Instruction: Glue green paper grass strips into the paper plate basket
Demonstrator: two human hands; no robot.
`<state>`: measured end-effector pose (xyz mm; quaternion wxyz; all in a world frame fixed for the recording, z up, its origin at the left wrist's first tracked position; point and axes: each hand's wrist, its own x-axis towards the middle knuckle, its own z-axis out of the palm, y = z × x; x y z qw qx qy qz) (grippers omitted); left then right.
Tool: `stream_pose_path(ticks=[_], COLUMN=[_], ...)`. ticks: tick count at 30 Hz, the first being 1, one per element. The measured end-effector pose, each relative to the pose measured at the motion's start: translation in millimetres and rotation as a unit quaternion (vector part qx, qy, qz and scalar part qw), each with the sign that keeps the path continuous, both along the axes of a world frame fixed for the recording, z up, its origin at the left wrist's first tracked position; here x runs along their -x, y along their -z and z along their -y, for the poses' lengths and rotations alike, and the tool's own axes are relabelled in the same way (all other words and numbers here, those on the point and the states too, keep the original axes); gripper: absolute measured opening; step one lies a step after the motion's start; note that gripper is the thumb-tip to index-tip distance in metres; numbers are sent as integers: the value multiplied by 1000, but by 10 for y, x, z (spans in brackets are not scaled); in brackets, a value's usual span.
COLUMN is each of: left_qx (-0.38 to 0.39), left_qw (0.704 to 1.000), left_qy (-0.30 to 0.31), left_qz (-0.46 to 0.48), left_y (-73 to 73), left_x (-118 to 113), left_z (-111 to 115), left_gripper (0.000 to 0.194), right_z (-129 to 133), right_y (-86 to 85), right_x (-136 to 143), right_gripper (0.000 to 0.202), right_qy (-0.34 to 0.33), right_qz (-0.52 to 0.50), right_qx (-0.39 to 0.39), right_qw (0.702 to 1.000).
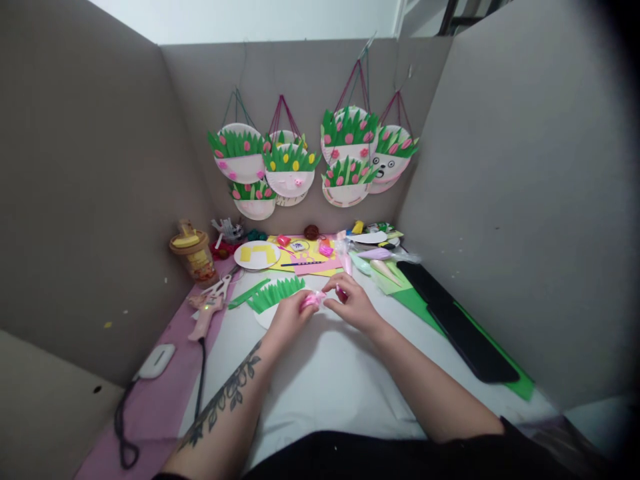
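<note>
Pink piece [311,301] pinched at left hand's two o'clock [289,315], right hand [355,308] curled at piece's three o'clock, its hold unclear, piece partly finger-covered

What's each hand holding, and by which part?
Left hand holds a small pink bundle by its left end; darker pink material shows in the right hand, hold unclear.

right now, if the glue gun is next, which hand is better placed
Probably the left hand: it is nearer the glue gun, which lies on that side, though it holds pink material; the right hand would have to reach across.
</note>
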<state>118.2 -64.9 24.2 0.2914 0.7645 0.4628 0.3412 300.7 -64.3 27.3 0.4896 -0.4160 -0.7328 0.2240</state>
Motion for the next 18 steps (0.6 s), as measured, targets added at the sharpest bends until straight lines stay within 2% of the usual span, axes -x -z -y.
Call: stream_pose_path(ticks=[7,12,18], left_qx=[-23,-17,10], left_qw=[1000,999,999], left_qy=[21,30,48], left_qz=[-5,-8,15], left_y=[-16,-30,-45], left_x=[9,16,26], left_z=[13,7,15], left_gripper=[23,22,24], right_z=[-43,-47,-63], right_y=[9,43,107], right_x=[-33,-9,26], right_gripper=[19,11,20], right_qy=[-30,-33,-42], right_qz=[6,6,5], right_qx=[46,32,37], right_qw=[998,999,998])
